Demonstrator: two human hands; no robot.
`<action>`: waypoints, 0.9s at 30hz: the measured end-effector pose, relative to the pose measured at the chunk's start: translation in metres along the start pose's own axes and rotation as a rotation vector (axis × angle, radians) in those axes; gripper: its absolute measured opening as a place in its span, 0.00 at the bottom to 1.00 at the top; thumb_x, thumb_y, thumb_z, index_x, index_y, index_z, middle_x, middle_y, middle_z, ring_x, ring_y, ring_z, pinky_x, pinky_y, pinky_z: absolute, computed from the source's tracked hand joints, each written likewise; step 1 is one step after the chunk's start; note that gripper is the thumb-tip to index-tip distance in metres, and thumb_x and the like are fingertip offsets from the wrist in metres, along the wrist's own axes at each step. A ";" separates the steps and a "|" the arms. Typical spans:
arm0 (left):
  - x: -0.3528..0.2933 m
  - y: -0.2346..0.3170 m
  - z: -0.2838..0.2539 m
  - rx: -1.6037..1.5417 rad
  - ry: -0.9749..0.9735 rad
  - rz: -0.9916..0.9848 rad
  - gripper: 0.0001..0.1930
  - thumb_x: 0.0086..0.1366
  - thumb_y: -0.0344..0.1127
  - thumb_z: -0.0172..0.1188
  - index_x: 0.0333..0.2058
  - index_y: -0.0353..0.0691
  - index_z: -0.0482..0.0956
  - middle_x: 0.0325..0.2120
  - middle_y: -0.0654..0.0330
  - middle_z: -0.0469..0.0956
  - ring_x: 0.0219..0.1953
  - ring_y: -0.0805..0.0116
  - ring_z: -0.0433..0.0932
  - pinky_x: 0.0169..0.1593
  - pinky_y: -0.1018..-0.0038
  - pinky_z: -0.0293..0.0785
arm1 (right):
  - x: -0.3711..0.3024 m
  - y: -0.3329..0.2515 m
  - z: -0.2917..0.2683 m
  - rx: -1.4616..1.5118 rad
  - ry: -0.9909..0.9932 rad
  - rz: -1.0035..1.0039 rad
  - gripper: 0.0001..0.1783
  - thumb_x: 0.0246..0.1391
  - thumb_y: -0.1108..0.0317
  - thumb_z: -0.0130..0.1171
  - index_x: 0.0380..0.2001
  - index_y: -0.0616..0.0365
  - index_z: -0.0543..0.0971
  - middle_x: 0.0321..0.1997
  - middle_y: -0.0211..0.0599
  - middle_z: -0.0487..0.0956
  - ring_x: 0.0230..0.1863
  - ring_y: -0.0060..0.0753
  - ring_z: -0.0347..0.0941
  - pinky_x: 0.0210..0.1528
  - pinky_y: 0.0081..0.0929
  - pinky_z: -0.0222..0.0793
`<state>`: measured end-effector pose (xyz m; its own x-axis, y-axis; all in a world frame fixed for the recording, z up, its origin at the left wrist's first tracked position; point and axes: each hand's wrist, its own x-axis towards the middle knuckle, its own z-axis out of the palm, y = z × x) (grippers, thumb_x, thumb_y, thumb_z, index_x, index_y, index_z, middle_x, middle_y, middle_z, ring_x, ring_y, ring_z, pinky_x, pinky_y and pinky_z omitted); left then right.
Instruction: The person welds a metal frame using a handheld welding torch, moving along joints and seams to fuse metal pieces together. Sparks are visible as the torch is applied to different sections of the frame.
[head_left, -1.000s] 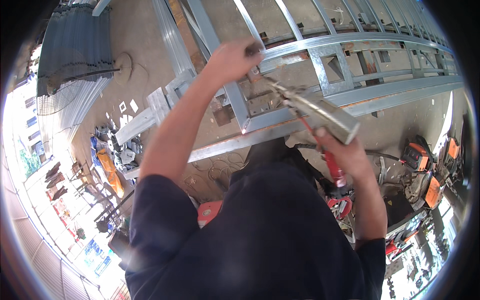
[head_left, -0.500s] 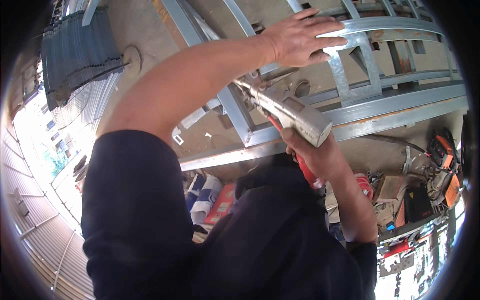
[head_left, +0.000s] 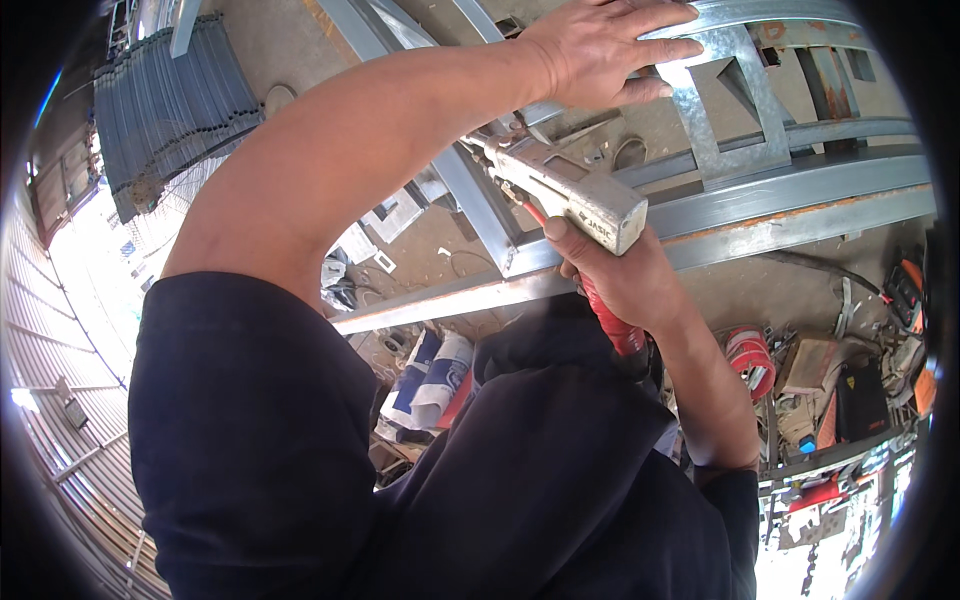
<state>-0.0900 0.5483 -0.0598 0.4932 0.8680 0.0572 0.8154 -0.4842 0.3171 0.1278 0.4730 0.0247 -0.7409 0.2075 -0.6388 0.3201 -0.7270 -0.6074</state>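
While right hand (head_left: pixel 628 285) clasped silver, red-handled tool (head_left: pixel 590 205), left hand (head_left: pixel 605 50) spread fingers over steel frame (head_left: pixel 770 203); contact unclear. Frame lay ahead, near corner (head_left: pixel 508 258) seemingly joined; other joints' finish, work left untellable. Tool tip obscured beside left forearm (head_left: pixel 390 140); frame cut off above.

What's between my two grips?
In the head view, a pale boxy piece beside the right grip, then floor and a roundish thing toward the left grip.

This is a metal workshop I'm standing in: a big metal frame (head_left: pixel 800 188) stretches out here, grey bars (head_left: pixel 180 100) lie stacked over there, a red bucket (head_left: pixel 748 350) sits amid clutter (head_left: pixel 806 366).
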 end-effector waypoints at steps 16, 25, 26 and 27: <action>-0.001 0.000 0.003 -0.007 0.083 0.045 0.33 0.70 0.51 0.58 0.69 0.43 0.69 0.72 0.41 0.59 0.74 0.45 0.60 0.77 0.50 0.53 | -0.001 0.007 0.010 -0.044 0.041 -0.044 0.26 0.66 0.59 0.67 0.60 0.63 0.78 0.53 0.39 0.84 0.51 0.28 0.79 0.55 0.30 0.74; 0.000 -0.001 0.004 0.001 0.072 0.051 0.34 0.68 0.50 0.60 0.69 0.43 0.69 0.72 0.41 0.58 0.73 0.44 0.60 0.76 0.51 0.55 | -0.004 0.009 0.010 -0.077 0.035 -0.016 0.28 0.66 0.56 0.67 0.61 0.63 0.78 0.53 0.42 0.85 0.53 0.31 0.81 0.57 0.32 0.74; 0.001 -0.001 0.005 0.002 0.066 0.052 0.34 0.68 0.50 0.60 0.69 0.43 0.69 0.72 0.41 0.58 0.73 0.44 0.60 0.76 0.51 0.54 | -0.004 0.010 0.010 -0.077 0.038 -0.008 0.28 0.66 0.56 0.68 0.61 0.63 0.78 0.53 0.42 0.85 0.54 0.31 0.81 0.57 0.32 0.74; 0.001 -0.001 0.004 0.004 0.059 0.053 0.34 0.68 0.50 0.60 0.69 0.42 0.69 0.72 0.41 0.58 0.73 0.44 0.60 0.76 0.51 0.54 | -0.004 0.010 0.010 -0.077 0.041 0.000 0.28 0.66 0.55 0.68 0.61 0.63 0.78 0.53 0.43 0.85 0.54 0.32 0.81 0.57 0.32 0.74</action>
<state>-0.0893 0.5490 -0.0640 0.5168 0.8463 0.1291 0.7900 -0.5296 0.3088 0.1282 0.4583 0.0265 -0.7164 0.2350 -0.6569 0.3663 -0.6746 -0.6409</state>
